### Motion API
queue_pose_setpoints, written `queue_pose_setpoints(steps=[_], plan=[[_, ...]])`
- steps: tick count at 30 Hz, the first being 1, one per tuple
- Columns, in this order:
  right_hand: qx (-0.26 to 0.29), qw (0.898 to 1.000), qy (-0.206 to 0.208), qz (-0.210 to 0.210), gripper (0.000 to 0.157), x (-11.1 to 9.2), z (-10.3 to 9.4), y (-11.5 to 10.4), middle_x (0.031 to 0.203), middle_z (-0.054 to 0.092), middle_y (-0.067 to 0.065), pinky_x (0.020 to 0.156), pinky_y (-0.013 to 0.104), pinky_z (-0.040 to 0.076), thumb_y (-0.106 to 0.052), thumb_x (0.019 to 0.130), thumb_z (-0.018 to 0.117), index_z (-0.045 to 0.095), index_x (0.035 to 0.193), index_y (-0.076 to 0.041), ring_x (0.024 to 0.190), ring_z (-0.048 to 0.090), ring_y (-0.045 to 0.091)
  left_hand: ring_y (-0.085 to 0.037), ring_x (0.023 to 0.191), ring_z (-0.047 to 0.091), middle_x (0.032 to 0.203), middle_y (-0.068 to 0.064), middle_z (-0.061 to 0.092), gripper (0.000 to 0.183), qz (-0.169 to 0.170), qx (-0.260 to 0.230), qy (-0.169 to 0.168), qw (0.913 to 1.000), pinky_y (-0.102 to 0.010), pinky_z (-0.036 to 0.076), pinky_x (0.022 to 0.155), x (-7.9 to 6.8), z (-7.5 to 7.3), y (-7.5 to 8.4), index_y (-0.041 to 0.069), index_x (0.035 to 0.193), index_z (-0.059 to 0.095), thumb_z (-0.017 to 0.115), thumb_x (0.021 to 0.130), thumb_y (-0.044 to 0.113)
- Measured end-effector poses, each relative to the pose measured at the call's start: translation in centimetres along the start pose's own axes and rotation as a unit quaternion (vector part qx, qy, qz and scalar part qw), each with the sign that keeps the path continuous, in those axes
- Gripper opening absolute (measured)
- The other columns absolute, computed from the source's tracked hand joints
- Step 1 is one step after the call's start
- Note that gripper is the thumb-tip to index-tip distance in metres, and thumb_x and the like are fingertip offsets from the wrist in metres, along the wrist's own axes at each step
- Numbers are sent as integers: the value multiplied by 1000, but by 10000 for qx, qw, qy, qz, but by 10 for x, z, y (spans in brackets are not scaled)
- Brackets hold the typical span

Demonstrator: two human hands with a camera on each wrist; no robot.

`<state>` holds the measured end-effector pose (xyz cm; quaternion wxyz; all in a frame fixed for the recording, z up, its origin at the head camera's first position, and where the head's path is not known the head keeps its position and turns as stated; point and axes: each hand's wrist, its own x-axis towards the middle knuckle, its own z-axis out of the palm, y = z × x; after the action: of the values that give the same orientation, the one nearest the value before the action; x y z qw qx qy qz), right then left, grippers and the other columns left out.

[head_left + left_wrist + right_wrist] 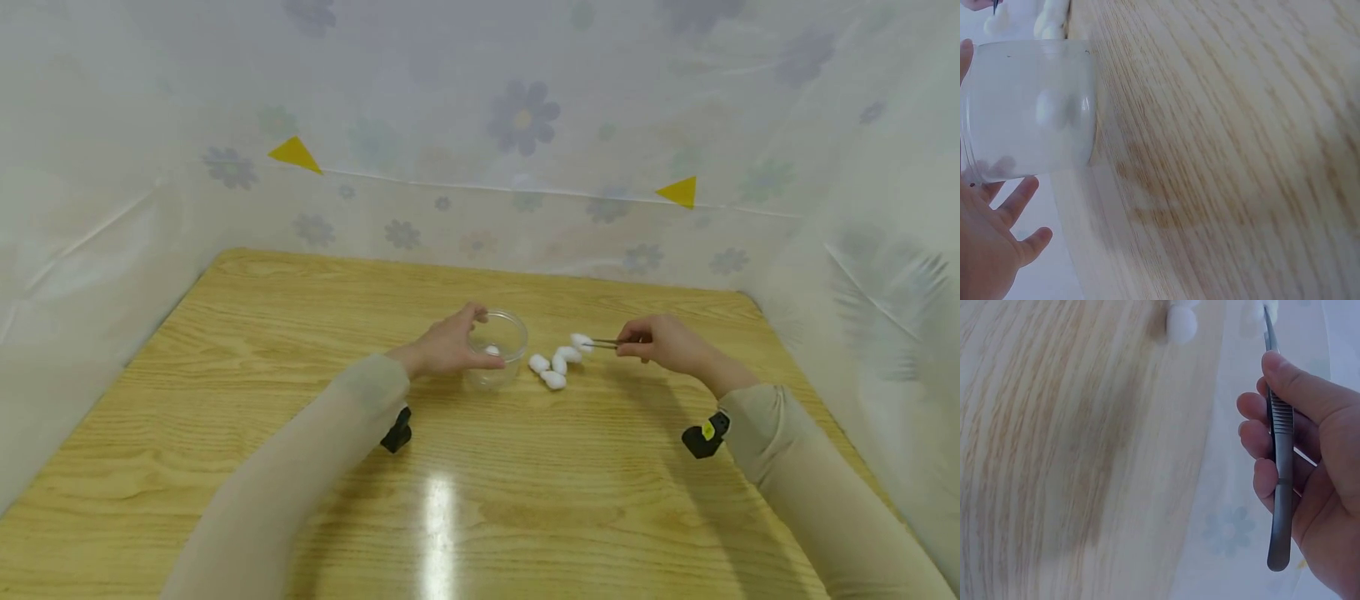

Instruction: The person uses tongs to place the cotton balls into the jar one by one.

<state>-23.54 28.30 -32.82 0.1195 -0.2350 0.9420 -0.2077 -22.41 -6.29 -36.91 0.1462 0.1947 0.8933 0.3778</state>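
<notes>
With thumb and fingers spread round its rim, my left hand (446, 343) grips a clear plastic tub (1016, 137) that stands on the table. One white cotton ball (1054, 109) shows through its wall. To the right, my right hand (663, 343) pinches steel tweezers (1282, 462) between thumb and fingers. Their tips point left and hold a cotton ball (581, 342), raised above the table. Several loose cotton balls (554, 380) lie in a cluster between the tub and the tweezers. In the right wrist view the tips are partly cut off at the top edge.
The wood-grain table (525, 500) stretches out on all sides of the hands. Behind it hangs a pale flowered curtain (450, 100) with two yellow triangles. A black wrist camera (705, 435) hangs below the right cuff, another (397, 431) below the left.
</notes>
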Motion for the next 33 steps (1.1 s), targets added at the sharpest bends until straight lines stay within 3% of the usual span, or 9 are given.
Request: queue_pose_setpoints(steps=[7, 15, 33], plan=[[51, 10000, -75, -34, 19, 2, -5, -7, 91, 67, 13, 61, 34, 49, -19, 92, 60, 67, 101, -3, 70, 60, 24, -26, 135, 36, 147, -3, 36, 91, 0, 13, 1, 10000, -46, 35, 108, 0, -1, 1, 14, 143, 25, 71, 76, 53], [-47, 9998, 16, -182, 13, 7, -9, -15, 87, 67, 5, 60, 31, 49, -18, 91, 61, 69, 96, -9, 65, 57, 13, -26, 136, 35, 147, -3, 36, 89, -3, -43, -12, 10000, -46, 34, 109, 0, -1, 1, 15, 143, 25, 71, 77, 51], [-89, 9995, 10, -317, 11, 24, -10, -37, 80, 65, 1, 59, 31, 47, -19, 91, 62, 68, 95, -11, 64, 56, 14, -25, 136, 35, 147, -3, 36, 91, -32, -98, -8, 9999, -45, 33, 109, 1, 0, 0, 15, 143, 24, 73, 75, 51]])
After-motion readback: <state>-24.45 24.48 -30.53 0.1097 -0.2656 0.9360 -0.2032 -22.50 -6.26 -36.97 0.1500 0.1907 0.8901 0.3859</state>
